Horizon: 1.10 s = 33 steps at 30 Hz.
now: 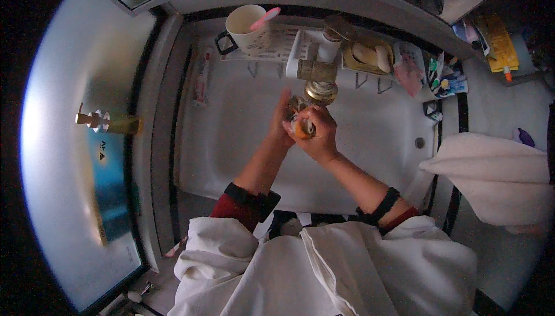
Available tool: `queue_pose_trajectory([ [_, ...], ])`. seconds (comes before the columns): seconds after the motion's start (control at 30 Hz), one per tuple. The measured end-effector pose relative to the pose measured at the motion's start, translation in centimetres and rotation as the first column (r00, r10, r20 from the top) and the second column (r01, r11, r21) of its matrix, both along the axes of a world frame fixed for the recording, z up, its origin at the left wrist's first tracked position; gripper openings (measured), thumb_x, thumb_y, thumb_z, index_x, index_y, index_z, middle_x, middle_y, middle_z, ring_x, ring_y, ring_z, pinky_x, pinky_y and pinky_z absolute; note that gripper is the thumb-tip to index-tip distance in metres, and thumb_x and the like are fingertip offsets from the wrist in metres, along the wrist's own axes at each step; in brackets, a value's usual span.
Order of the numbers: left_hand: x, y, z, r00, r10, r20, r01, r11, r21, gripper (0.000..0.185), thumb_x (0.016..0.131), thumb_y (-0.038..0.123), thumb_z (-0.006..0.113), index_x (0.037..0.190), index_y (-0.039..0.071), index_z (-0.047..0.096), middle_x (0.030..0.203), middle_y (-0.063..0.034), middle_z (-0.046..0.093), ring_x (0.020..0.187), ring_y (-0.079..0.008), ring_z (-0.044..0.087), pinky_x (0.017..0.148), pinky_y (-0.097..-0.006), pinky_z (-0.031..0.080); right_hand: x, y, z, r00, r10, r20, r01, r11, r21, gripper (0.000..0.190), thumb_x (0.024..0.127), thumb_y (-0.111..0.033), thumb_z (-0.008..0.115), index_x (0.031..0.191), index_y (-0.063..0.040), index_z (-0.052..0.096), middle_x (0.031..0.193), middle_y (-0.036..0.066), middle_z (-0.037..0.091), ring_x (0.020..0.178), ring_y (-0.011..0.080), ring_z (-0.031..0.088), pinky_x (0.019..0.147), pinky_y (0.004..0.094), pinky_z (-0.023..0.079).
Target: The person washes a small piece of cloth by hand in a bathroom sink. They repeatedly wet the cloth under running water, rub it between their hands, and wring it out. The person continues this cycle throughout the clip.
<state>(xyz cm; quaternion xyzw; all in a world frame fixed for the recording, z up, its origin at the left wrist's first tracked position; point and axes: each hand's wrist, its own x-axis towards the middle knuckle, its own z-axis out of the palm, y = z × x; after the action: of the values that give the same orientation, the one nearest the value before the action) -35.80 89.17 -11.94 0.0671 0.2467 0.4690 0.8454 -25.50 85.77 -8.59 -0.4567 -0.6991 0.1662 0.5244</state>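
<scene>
My hands meet over the white washbasin (243,160), just below and in front of the tap's round brass-coloured spout end (321,92). In my right hand (323,131) is a small object with an orange ring-like end (305,129), its fingers curled around it. What kind of object it is, I cannot make out. My left hand (282,121) is beside it, fingers extended upward against a greyish-brown, wet-looking part (297,104) between the hands. Whether that part belongs to the same object is unclear, as the right hand covers much of it. The tap body (318,71) stands behind both hands.
A white mug (247,34) holding a pink-handled utensil (265,18) stands on the back ledge. Right of the tap are a soap dish (347,62) with soap bars, a pink cloth (408,73) and several tubes (453,85). A pale towel (490,177) hangs right; a pump bottle (123,124) stands left.
</scene>
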Motion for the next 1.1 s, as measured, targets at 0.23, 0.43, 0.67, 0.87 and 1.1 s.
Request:
queue_pose_trajectory([
  [0.23, 1.4, 0.2, 0.7, 0.705, 0.375, -0.602, -0.259, 0.926, 0.273, 0.018, 0.078, 0.013, 0.06, 0.071, 0.008, 0.045, 0.067, 0.0002, 0.048, 0.06, -0.0088, 0.045, 0.051, -0.0272, 0.039, 0.3, 3.2, -2.1, 0.883, -0.277, -0.379, 0.014, 0.823, -0.567, 0.02, 0.069, -0.015, 0.068, 0.078, -0.001, 0.057, 0.073, 0.013, 0.063, 0.066, 0.0223, 0.06, 0.061, 0.0369, 0.045],
  [0.43, 1.2, 0.8, 2.5, 0.312, 0.44, -0.842, -0.06, 0.893, 0.445, 0.023, 0.076, 0.017, 0.062, 0.066, 0.004, 0.046, 0.057, -0.0052, 0.051, 0.052, -0.0121, 0.044, 0.047, -0.0318, 0.038, -0.2, 5.1, -4.0, 0.788, -0.357, -0.502, -0.19, 0.635, -0.749, 0.037, 0.079, -0.033, 0.06, 0.103, -0.006, 0.053, 0.099, 0.007, 0.057, 0.088, 0.0186, 0.055, 0.076, 0.0374, 0.043],
  [0.67, -1.0, -0.1, 0.2, 0.169, 0.608, -0.776, 0.244, 0.737, 0.631, 0.031, 0.085, 0.029, 0.053, 0.09, -0.001, 0.049, 0.081, -0.0163, 0.057, 0.069, -0.0309, 0.055, 0.063, -0.0379, 0.044, 0.0, 9.2, -5.3, 0.665, -0.476, -0.575, -0.493, 0.298, -0.817, 0.039, 0.08, -0.04, 0.061, 0.103, -0.009, 0.056, 0.099, 0.004, 0.057, 0.094, 0.0177, 0.054, 0.083, 0.0374, 0.041],
  [0.87, -0.5, -2.2, -2.8, 0.376, 0.385, -0.843, -0.013, 0.912, 0.411, 0.045, 0.091, 0.038, 0.041, 0.11, -0.002, 0.041, 0.095, -0.0166, 0.056, 0.079, -0.0288, 0.054, 0.07, -0.0369, 0.044, -0.9, 10.4, -7.3, 0.994, 0.097, 0.056, -0.022, 0.657, -0.754, 0.035, 0.079, -0.039, 0.062, 0.097, -0.009, 0.058, 0.096, 0.003, 0.058, 0.094, 0.0166, 0.053, 0.083, 0.0348, 0.042],
  [1.1, 0.9, 0.1, -3.9, 0.618, 0.206, -0.759, -0.011, 0.967, 0.253, 0.062, 0.089, 0.049, 0.044, 0.128, 0.005, 0.024, 0.118, -0.0107, 0.046, 0.099, -0.0243, 0.051, 0.083, -0.0396, 0.044, 1.7, 7.6, -5.1, 0.932, -0.058, -0.357, -0.17, 0.802, -0.573, 0.036, 0.08, -0.037, 0.062, 0.101, -0.009, 0.054, 0.098, 0.003, 0.058, 0.091, 0.0166, 0.055, 0.074, 0.0321, 0.048],
])
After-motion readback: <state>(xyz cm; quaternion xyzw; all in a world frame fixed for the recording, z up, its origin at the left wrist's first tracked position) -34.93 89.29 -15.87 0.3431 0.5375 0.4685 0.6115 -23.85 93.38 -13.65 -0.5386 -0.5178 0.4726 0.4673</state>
